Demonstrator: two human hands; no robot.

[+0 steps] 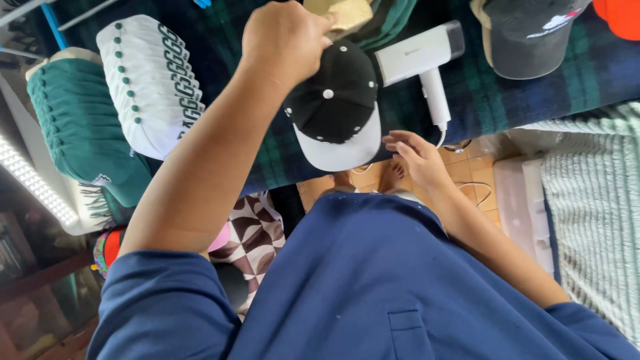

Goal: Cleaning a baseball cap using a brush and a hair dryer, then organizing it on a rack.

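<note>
Upper left of frame: blocked by the white cap stack (152,83) and green cap stack (83,127), set close together. Upper centre: the black cap (337,100) adjoins the white handheld steamer (423,60). Passable plaid cloth (500,100) lies right of the steamer, below the grey cap (527,37)

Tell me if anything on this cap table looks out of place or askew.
The white handheld steamer lies on its side among the caps, its cord trailing off the plaid cloth's edge. The left hand holds the black cap tilted; the right hand is open below it.
</note>
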